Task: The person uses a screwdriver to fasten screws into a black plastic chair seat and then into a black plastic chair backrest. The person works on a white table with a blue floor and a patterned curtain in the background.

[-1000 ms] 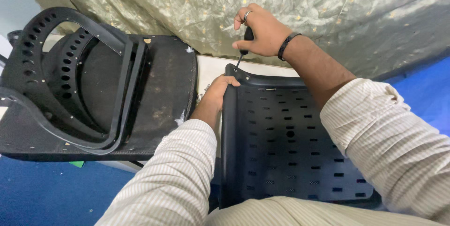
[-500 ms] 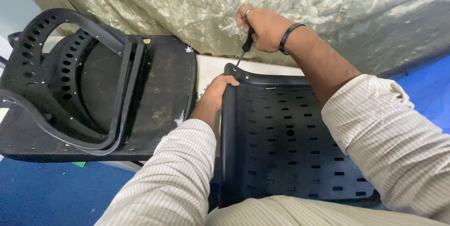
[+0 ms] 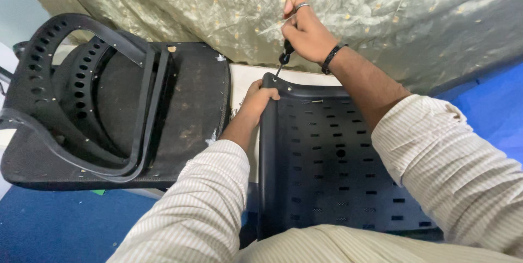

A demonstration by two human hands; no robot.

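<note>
Black plastic chair panel [image 3: 338, 165] lies across the lap, and the left hand [image 3: 257, 98] is closed on its corner at about 11 o'clock. The right hand [image 3: 306, 33] is wrapped tight around a screwdriver [image 3: 283, 58] just above — its tip sits at that same corner. To do this well, keep the tool straight up — and hold the panel firm so the tip won't slip.
</note>
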